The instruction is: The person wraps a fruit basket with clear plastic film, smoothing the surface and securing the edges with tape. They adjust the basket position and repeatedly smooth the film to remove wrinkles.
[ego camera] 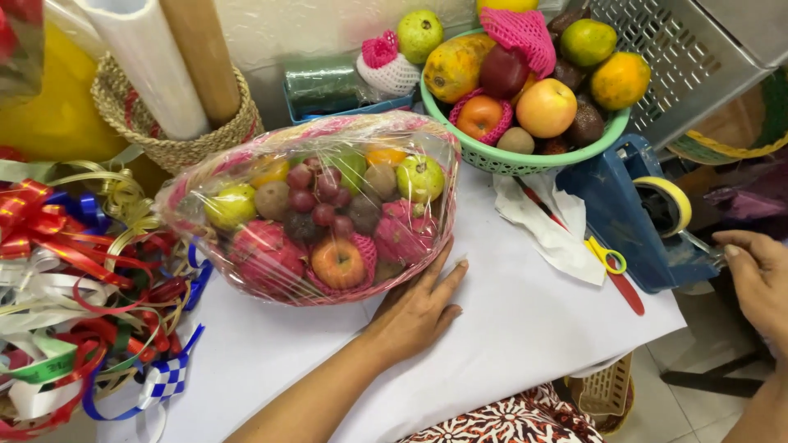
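A fruit basket point(215, 166) with a pink rim, wrapped in clear plastic film, stands on the white-covered table point(525, 328); it holds grapes, apples, guavas and dragon fruit. My left hand point(419, 308) lies flat on the table, fingers spread, pressed against the basket's near right edge. My right hand point(755, 283) is at the far right, fingers curved at the cutter end of a blue tape dispenser point(620, 221) carrying a yellowish tape roll point(677, 197). Whether it pinches tape is unclear.
A green bowl point(525, 160) heaped with fruit stands behind the basket. Scissors point(611, 267) and crumpled white paper point(550, 221) lie beside the dispenser. Ribbon bows point(74, 279) pile up at left, and a woven basket point(164, 139) holds rolls. A small wicker basket point(607, 390) sits below the table edge.
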